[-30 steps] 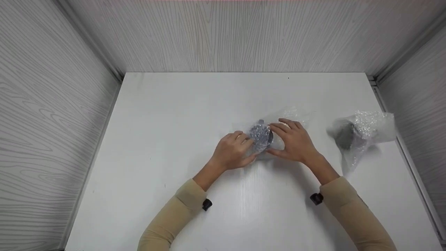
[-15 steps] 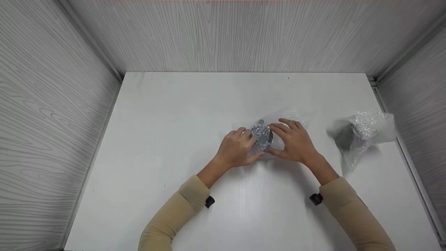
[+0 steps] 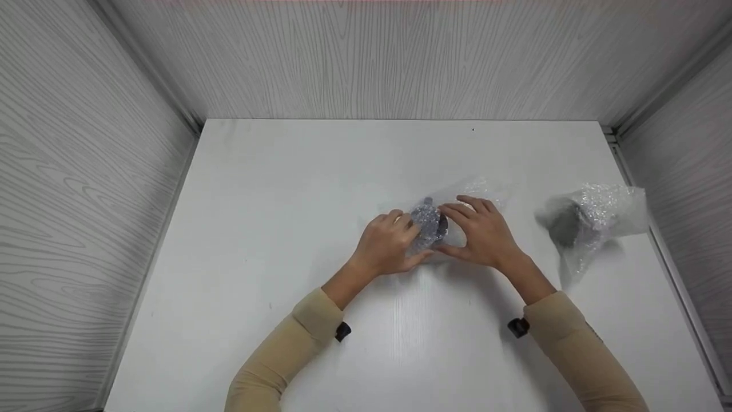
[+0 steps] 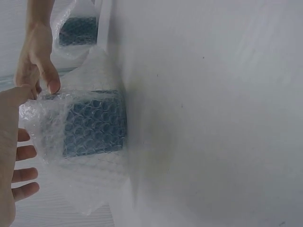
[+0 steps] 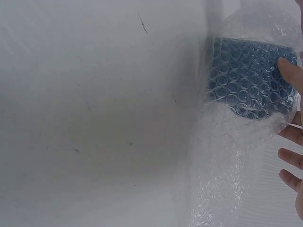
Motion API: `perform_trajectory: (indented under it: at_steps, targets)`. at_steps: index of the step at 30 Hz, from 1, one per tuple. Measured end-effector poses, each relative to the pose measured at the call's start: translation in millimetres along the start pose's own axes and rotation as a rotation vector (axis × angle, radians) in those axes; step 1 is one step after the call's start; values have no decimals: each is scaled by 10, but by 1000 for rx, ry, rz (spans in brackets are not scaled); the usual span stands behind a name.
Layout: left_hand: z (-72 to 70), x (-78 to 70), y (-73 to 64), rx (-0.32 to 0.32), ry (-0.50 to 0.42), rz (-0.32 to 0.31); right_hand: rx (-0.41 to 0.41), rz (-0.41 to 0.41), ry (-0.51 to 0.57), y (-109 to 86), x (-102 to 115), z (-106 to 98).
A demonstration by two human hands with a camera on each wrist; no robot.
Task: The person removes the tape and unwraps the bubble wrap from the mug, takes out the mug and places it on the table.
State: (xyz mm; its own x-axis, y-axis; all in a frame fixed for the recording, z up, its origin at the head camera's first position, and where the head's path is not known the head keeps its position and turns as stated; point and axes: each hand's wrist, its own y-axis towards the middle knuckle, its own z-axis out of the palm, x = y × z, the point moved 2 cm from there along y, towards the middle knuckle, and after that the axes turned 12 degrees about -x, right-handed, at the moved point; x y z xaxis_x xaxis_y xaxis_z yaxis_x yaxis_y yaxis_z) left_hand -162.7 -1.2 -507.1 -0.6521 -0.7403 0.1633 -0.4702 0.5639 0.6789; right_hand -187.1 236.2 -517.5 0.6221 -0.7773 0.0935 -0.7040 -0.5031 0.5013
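A blue mug-like thing (image 3: pixel 425 225), with a small stub at its far side, stands on the white table inside clear bubble wrap (image 3: pixel 474 186). My left hand (image 3: pixel 386 243) holds the wrap at its left, thumb reaching along the near side and fingers bent over the top edge. On the other side, my right hand (image 3: pixel 485 232) grips it between thumb and fingers; its outer fingers are spread away. Through the bubbles in the left wrist view, the blue side wall (image 4: pixel 97 125) shows. In the right wrist view my right thumb (image 5: pixel 289 73) presses on the wrapped wall.
A second bubble-wrapped dark thing (image 3: pixel 566 223) lies at the table's right side, its loose wrap (image 3: pixel 612 206) spreading toward the edge. Grey wood-grain panels (image 3: pixel 366 57) enclose the table (image 3: pixel 274 171) at the back and both sides.
My left hand has shifted a little to the right, closer to the right hand, its thumb now nearly meeting the right thumb. The right hand and the second wrapped thing stay put.
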Motion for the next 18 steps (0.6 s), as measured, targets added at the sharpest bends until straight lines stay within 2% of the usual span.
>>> perform_trajectory:
  at_steps: [18]
  targets:
    - [-95, 86, -72, -41, 15, 34, 14, -12, -20, -1, -12, 4]
